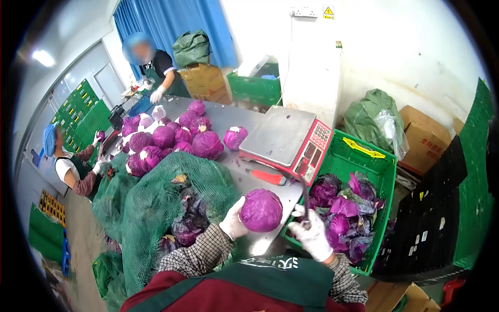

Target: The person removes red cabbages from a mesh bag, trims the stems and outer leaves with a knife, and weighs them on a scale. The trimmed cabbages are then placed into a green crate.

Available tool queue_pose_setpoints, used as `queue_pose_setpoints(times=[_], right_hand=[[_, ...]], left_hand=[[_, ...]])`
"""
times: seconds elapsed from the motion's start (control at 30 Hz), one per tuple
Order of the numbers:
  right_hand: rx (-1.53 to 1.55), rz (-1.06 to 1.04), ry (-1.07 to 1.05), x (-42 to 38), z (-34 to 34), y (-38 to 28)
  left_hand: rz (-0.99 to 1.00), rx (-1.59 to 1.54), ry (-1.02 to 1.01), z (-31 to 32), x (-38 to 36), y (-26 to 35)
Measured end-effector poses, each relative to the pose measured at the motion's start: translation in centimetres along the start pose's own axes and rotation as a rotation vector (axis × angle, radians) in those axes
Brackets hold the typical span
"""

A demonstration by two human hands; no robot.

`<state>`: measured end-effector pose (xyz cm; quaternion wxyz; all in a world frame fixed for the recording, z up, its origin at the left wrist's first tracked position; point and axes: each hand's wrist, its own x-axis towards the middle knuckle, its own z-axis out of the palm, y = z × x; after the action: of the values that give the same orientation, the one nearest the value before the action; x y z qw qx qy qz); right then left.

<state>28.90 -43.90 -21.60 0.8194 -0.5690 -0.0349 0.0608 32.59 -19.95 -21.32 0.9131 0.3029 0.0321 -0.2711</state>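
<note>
My left hand (234, 218), in a white glove, holds a trimmed red cabbage (261, 210) from its left side, above the table's near edge. My gloved right hand (314, 236) is closed around a knife (305, 195), its dark narrow blade pointing up, beside the cabbage and at the left rim of a green crate (382, 229). Purple outer leaves (340, 223) fill the lower part of that crate. Left of my left hand, a green mesh sack (150, 203) lies open, with dark untrimmed cabbages (189, 221) inside.
A red scale (283, 138) stands on the metal table (228, 117), with an orange-handled tool (266, 177) before it. Several cabbages (163, 136) are piled to the left. Two co-workers (169, 78) in blue caps stand beyond. Stacked crates (436, 208) rise on the right.
</note>
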Motion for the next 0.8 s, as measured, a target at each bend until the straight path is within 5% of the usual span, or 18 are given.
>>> queue_pose_setpoints(times=[0.07,0.13,0.27,0.6,0.7,0.8], right_hand=[[-0.669,-0.471,-0.058,-0.4,2.1,-2.3],[-0.815,-0.791,-0.004,0.3,3.2,-2.5],[-0.810,-0.715,0.000,0.1,3.6,-3.0],[-0.751,-0.756,0.033,0.6,3.0,-1.8],[-0.639,-0.459,0.159,0.5,2.6,-3.4],[-0.774,-0.588,0.275,2.3,0.9,-5.1]], left_hand=[[0.050,0.000,-0.050,1.7,-0.6,0.4],[0.097,0.038,-0.120,2.7,-0.7,0.6],[0.268,0.088,-0.083,3.8,-0.7,-0.5],[0.261,0.024,-0.035,4.2,-1.2,-0.8],[0.160,-0.038,-0.018,1.2,-1.3,-0.3],[-0.069,-0.001,-0.076,1.0,-2.5,0.4]])
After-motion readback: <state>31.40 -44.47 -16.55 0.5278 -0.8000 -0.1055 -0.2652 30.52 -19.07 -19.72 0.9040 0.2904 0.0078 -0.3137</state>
